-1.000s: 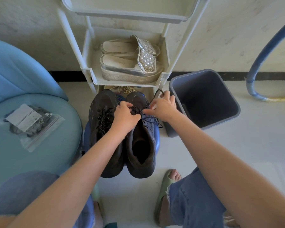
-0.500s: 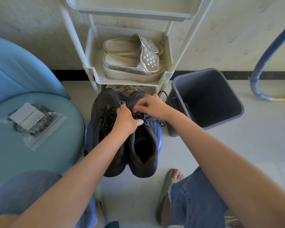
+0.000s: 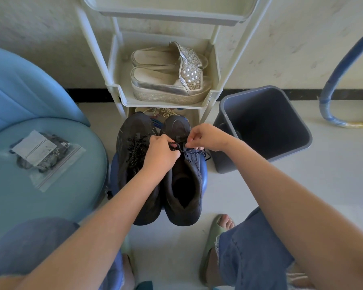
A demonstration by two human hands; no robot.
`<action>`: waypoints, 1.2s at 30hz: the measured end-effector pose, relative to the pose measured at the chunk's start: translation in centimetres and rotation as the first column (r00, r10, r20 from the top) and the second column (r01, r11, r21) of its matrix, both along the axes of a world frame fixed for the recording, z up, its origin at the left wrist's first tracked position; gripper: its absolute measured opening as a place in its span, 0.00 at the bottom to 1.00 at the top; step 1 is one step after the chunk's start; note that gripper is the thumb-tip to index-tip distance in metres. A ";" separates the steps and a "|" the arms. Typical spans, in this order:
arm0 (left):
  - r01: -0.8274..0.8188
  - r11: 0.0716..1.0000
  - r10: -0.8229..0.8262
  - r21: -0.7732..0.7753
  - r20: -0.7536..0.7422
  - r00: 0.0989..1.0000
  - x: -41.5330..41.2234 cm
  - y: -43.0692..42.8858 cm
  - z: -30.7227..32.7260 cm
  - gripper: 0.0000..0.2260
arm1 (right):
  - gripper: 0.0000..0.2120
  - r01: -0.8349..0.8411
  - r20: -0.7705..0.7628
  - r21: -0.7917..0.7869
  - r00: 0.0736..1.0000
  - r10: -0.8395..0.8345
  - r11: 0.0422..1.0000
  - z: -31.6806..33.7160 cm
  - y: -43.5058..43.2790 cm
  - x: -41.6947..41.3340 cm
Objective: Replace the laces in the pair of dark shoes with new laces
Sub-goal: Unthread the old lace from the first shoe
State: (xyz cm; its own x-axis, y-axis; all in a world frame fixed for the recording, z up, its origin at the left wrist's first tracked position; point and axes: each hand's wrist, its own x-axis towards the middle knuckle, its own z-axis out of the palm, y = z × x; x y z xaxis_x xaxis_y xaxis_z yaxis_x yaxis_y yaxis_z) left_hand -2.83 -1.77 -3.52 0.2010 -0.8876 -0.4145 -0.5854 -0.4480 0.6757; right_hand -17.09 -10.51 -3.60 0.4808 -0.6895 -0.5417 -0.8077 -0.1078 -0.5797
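Left grip [image 3: 161,152] and right grip [image 3: 208,138] each pinch the thin black cord lace [image 3: 175,146] over one of two dark shoes [image 3: 184,185].

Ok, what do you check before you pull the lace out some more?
1. Left hand pinches the lace: ok.
2. Right hand pinches the lace too: ok.
3. Right shoe stands upright beside the left shoe: ok.
4. Lace free of every eyelet: cannot tell, the hands cover part of it.
5. Left shoe unlaced: not ok, its speckled lace is in.
6. Clear bag lies ready on the blue seat: ok.
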 end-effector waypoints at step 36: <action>0.208 0.977 -0.212 0.046 0.083 0.974 0.7 0.6 1.6 0.17 | 0.07 -0.208 -0.126 -0.302 0.976 0.177 0.930 -0.8 0.7 1.8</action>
